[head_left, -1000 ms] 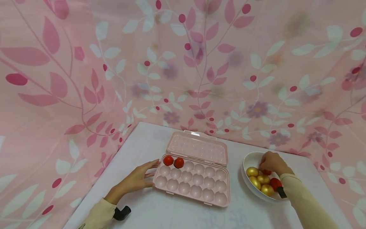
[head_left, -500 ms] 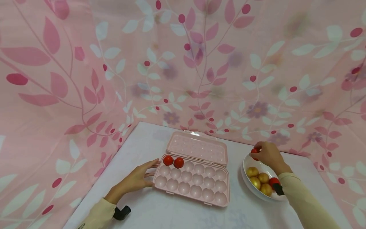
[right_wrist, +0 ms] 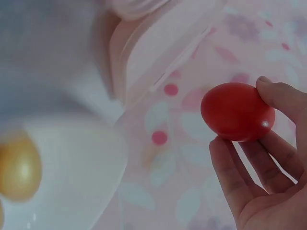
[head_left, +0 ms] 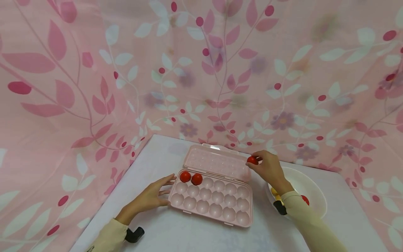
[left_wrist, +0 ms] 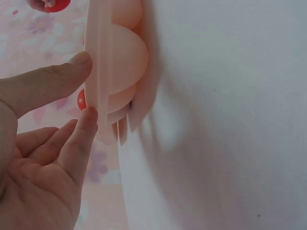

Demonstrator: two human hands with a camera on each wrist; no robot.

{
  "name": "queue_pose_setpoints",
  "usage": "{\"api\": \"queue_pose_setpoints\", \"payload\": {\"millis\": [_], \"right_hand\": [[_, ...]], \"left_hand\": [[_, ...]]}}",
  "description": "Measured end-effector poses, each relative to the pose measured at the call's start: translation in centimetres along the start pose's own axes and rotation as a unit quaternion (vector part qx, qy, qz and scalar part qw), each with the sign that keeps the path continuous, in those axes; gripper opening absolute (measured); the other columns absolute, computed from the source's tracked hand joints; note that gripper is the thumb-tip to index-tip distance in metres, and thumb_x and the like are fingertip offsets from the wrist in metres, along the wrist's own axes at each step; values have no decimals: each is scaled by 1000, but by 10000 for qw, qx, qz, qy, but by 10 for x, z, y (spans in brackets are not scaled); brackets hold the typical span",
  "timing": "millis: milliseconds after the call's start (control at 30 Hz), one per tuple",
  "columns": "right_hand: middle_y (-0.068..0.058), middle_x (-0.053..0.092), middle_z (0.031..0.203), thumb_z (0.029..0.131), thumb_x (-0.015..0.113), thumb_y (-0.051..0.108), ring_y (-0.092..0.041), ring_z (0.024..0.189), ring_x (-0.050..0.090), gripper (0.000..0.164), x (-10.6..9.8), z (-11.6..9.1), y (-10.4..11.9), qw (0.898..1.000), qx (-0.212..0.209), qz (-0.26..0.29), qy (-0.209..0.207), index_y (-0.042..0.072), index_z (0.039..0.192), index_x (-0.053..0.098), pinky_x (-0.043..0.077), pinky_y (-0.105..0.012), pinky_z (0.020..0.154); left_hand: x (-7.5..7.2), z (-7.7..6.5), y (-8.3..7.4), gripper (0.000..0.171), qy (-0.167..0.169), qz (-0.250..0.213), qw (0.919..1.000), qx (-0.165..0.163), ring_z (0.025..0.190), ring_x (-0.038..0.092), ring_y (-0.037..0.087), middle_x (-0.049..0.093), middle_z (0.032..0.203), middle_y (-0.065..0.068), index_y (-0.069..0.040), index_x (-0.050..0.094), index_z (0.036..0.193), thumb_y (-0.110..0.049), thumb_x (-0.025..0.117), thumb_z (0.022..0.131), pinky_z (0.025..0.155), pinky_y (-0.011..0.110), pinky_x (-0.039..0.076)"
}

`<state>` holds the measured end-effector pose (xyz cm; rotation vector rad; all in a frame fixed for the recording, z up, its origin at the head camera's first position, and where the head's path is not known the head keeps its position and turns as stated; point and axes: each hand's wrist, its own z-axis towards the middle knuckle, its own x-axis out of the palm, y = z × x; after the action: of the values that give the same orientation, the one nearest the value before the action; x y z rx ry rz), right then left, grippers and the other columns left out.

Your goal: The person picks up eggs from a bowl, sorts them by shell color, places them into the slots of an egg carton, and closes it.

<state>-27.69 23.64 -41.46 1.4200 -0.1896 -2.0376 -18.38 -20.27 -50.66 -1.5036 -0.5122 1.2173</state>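
Lifted a red egg [head_left: 252, 160] from the white bowl [head_left: 311, 187] with the right hand [head_left: 269, 169]; carried it leftward, with the carton's lid [head_left: 217, 161] now beside the hand, the bowl partly under its wrist.

Left hand spread, right hand pinched, both arms reaching forward.
On the head view I had the left arm [head_left: 108, 235] angled in from the lower left, its pale sleeve ending short of the wrist [head_left: 124, 214], and the left hand [head_left: 151, 197] turned palm inward, fingers apart and pointing right. Through the left wrist view I saw the thumb [left_wrist: 50, 81] held straight and one finger stretched out, the others bent loosely behind. My right arm [head_left: 310, 218], sleeved alike, slanted up from the lower right, and the right hand [head_left: 270, 167] pointed left in a raised grip. On the right wrist view its thumb [right_wrist: 283, 96] opposed the fingers [right_wrist: 266, 170].
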Motion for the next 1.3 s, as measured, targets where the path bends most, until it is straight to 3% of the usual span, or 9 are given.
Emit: {"api": "queue_pose_setpoints", "payload": {"millis": [133, 400, 700, 967, 1300], "right_hand": [[-11, 69, 96, 75, 86, 23, -27, 82, 67, 39, 20, 0, 16, 9996, -100, 260, -30, 2, 104, 71, 60, -39, 68], [-7, 69, 97, 74, 87, 20, -20, 81, 69, 38, 57, -2, 46, 9958, -50, 814, 417, 3, 105, 73, 60, -33, 71], [-2, 69, 93, 75, 86, 16, -19, 81, 67, 31, 88, -8, 71, 9846, 18, 1502, 890, 5, 102, 74, 60, -30, 72], [-3, 68, 97, 79, 83, 20, -20, 85, 65, 34, 103, -10, 82, 9760, 385, 1555, 1476, 7, 108, 72, 59, -27, 72], [-2, 67, 92, 79, 83, 21, -20, 86, 64, 31, 118, -11, 84, 9710, 304, 1563, 1782, 9, 104, 71, 58, -29, 77]], "left_hand": [[0, 0, 1, 98, 21, -151, 9999, 51, 134, 40, 41, 34, 152, 18, -10, 25, 155, 8, 79, 74, 98, 45, 47], [0, 1, 1, 100, 4, -121, 9999, 90, 135, 41, 37, 34, 153, 16, -12, 26, 154, 8, 80, 73, 98, 42, 47], [0, 2, 4, 104, -34, -111, 9999, 125, 134, 41, 39, 33, 153, 17, -11, 24, 155, 14, 79, 70, 96, 46, 48], [0, 3, 0, 104, -43, -3, 9999, 112, 134, 40, 41, 32, 153, 19, -9, 23, 155, 14, 79, 70, 96, 48, 47], [-1, 2, 4, 106, 44, 63, 9998, 171, 135, 40, 38, 33, 153, 16, -14, 22, 156, 8, 81, 72, 97, 42, 47]]}}
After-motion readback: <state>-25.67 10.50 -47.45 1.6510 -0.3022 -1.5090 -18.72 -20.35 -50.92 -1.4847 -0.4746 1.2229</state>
